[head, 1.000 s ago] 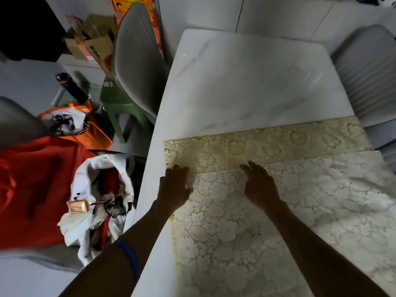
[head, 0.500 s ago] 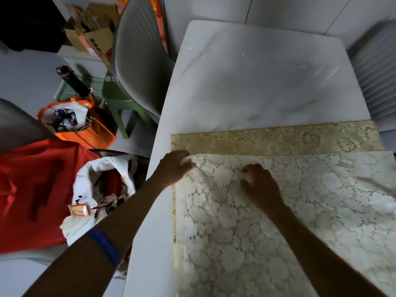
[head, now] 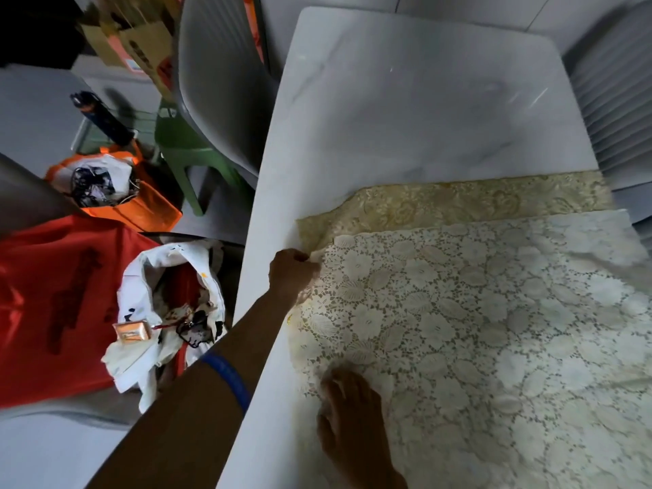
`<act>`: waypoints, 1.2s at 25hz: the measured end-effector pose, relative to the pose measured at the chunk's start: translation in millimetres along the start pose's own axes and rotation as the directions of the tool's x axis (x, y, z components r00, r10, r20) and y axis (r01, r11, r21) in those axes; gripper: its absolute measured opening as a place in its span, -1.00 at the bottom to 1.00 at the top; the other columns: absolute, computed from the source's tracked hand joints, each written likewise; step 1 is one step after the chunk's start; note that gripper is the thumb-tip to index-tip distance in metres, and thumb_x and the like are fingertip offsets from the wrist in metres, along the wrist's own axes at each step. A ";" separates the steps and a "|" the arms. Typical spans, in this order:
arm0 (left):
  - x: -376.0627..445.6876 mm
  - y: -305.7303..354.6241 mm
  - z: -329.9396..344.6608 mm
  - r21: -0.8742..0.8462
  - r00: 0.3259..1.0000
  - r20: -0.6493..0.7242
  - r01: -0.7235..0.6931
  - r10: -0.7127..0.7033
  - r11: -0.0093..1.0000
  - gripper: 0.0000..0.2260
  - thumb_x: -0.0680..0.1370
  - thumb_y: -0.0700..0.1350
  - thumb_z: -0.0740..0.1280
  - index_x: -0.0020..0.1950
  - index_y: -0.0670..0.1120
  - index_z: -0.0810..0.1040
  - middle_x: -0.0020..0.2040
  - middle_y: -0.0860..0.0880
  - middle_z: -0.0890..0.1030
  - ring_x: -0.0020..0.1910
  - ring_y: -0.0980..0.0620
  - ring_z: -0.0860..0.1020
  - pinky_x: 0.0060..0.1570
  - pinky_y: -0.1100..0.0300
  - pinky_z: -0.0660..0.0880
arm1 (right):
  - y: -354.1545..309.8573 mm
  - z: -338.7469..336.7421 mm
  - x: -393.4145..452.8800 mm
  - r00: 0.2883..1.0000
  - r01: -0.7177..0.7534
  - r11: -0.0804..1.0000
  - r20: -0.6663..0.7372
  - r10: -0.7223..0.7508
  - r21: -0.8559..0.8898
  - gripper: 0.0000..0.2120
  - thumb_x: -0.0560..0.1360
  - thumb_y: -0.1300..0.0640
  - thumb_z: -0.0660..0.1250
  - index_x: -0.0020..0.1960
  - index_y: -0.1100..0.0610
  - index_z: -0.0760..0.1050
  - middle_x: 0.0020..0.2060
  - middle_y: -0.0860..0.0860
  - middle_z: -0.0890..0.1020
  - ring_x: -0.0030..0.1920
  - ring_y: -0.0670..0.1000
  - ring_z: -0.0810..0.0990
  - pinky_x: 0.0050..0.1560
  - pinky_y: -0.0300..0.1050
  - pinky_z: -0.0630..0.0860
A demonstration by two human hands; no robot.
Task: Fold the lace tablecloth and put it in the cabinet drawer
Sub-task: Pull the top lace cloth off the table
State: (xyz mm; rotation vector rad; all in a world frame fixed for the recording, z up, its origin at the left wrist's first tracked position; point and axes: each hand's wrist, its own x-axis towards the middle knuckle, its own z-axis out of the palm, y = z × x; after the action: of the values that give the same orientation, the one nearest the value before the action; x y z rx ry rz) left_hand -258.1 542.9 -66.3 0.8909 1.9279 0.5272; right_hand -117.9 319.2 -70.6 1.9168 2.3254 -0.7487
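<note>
Head view: the cream, floral-patterned lace tablecloth is lying over a golden brocade layer on the marble table. The left hand is pinching its left edge shut; the right hand is pressing flat, fingers spread. An orange bag is holding dark clutter.

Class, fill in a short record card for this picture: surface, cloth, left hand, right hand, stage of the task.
surface: white marble table
cloth: cream lace tablecloth, lying over a gold layer
left hand: closed grip on the cloth's left corner
right hand: flat on the lace, near edge
stage: folding under way; no cabinet drawer in view
</note>
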 end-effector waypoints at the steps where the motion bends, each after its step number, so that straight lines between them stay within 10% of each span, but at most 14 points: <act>1: -4.4 -2.1 -0.2 0.062 0.998 -0.015 -0.055 0.056 0.997 -0.86 0.35 -0.11 0.45 -0.29 -0.05 0.50 -0.28 -0.05 0.60 -0.19 -0.11 0.58 -0.17 0.09 0.55 | 4.7 -0.2 -5.3 1.000 0.007 1.000 -0.007 -0.007 -0.018 -0.46 0.20 -0.11 0.47 0.16 -0.02 0.59 0.18 0.01 0.63 0.18 0.10 0.58 -0.01 0.02 0.60; 9: -96.2 -46.2 -13.6 -0.385 0.992 0.057 -0.079 0.109 0.920 -0.82 0.44 -0.16 0.51 -0.21 -0.06 0.50 -0.25 -0.06 0.56 -0.29 -0.01 0.52 -0.29 0.13 0.49 | -5.2 48.0 -132.1 0.987 -0.146 0.986 0.049 0.151 -0.082 0.01 -0.11 -0.42 0.38 0.27 0.02 0.40 0.40 0.10 0.33 0.40 0.17 0.29 0.14 0.27 0.36; 14: -215.6 -84.7 -14.9 -0.374 0.970 -0.091 -0.244 0.226 0.895 -0.76 0.43 -0.32 0.43 -0.30 -0.07 0.44 -0.40 0.08 0.53 -0.48 0.12 0.47 -0.52 0.30 0.39 | 8.9 64.5 -222.3 0.972 -0.198 0.975 0.110 0.209 -0.100 -0.31 -0.23 -0.10 0.64 -0.12 0.07 0.69 0.00 0.13 0.72 0.00 0.24 0.64 -0.32 0.20 0.62; 19: -384.8 -122.1 -9.6 -0.315 0.837 -0.188 -0.547 0.514 0.775 -0.78 0.43 -0.48 0.30 -0.19 -0.16 0.50 -0.16 -0.09 0.55 -0.25 0.01 0.47 -0.28 0.17 0.43 | 68.4 55.4 -351.1 0.964 -0.202 0.977 -0.186 0.188 -0.062 -0.54 -0.11 0.12 0.68 -0.25 0.18 0.65 -0.41 0.10 0.65 -0.52 0.13 0.59 -0.59 -0.06 0.50; 24: -515.7 -127.6 -7.3 -0.199 0.692 -0.203 -0.722 0.693 0.663 -0.63 0.43 -0.49 0.22 0.03 -0.14 0.64 0.08 0.08 0.62 0.06 0.14 0.58 -0.07 0.27 0.52 | 119.3 -7.6 -461.7 0.740 -0.346 0.856 -0.448 0.501 0.385 -0.82 0.47 0.29 0.34 -0.20 0.10 0.38 -0.47 0.01 0.47 -0.45 0.10 0.48 -0.42 -0.11 0.36; 30: -613.2 -154.3 -23.3 -0.108 0.506 0.164 -0.844 0.847 0.525 -0.77 0.44 -0.37 0.42 0.01 -0.10 0.66 0.02 0.00 0.61 -0.03 0.23 0.56 0.01 0.34 0.47 | 123.4 -92.8 -553.6 0.542 -0.138 0.864 -0.694 0.475 0.484 -0.88 0.39 0.26 0.15 -0.25 0.23 0.44 -0.47 0.11 0.48 -0.46 0.12 0.45 -0.41 -0.11 0.33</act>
State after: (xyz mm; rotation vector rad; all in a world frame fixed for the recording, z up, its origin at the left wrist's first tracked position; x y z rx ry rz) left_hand -141.1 -24.7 187.7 1.8269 1.1694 0.9711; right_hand 153.7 -137.0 149.4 3.3146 2.1165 -0.3056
